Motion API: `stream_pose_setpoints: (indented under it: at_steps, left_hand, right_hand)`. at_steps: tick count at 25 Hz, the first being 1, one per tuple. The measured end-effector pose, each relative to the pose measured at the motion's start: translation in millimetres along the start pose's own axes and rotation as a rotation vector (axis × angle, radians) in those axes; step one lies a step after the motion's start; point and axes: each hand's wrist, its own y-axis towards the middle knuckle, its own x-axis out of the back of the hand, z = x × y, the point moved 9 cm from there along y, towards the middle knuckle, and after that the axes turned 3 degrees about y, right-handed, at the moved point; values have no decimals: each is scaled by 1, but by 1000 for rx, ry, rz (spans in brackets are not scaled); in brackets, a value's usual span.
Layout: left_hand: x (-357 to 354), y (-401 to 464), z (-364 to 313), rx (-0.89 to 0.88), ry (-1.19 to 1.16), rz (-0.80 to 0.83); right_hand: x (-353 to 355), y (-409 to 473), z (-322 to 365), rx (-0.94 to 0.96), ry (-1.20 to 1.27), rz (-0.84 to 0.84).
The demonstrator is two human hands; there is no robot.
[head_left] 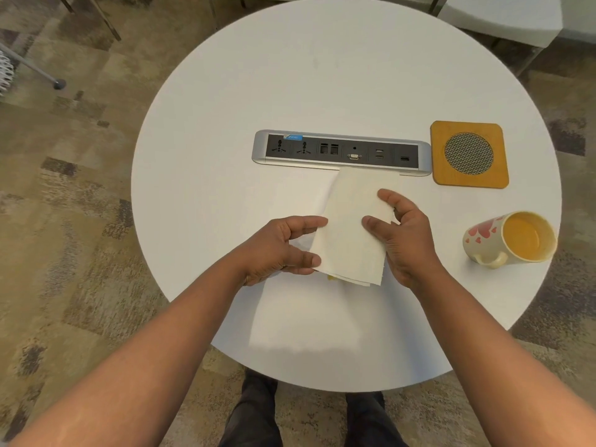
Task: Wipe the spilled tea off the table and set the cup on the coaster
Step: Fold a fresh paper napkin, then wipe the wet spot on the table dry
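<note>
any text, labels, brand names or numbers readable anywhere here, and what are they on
Nothing can be read for certain.
Blue sticker on the power and data socket strip: it carries print, too small and blurred to read.
Socket strip itself: only port openings show, no legible markings.
Cup: red heart pattern, no words.
Coaster, paper towel, table: no text.

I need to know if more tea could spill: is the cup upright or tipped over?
Tipped: the cup lies on its side on the table, mouth facing the camera, handle down, off the coaster.
</note>
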Motion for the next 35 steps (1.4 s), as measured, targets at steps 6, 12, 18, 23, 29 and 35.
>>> stream_pose_setpoints:
  at_steps: [6,12,18,23,29,35]
  left_hand:
    - [-7,8,1,2,171,3]
    - [36,17,-12,-308,803,-538]
    - [70,26,0,-309,1305,-806]
    - [70,28,15,-346,1400,-810]
    - [73,34,21,-277,1338,-772]
    - [76,37,23,-251,1346,-770]
  right_hand:
    - [27,8,29,94,116,-114]
    - [19,-11,105,575,-698,-173]
    - [-27,-6,45,765,-1247,82]
    - [-27,7,-15,488,-1286,194]
    - [-22,9,-25,482,-1328,218]
    - [-18,19,-33,622,-1227,191]
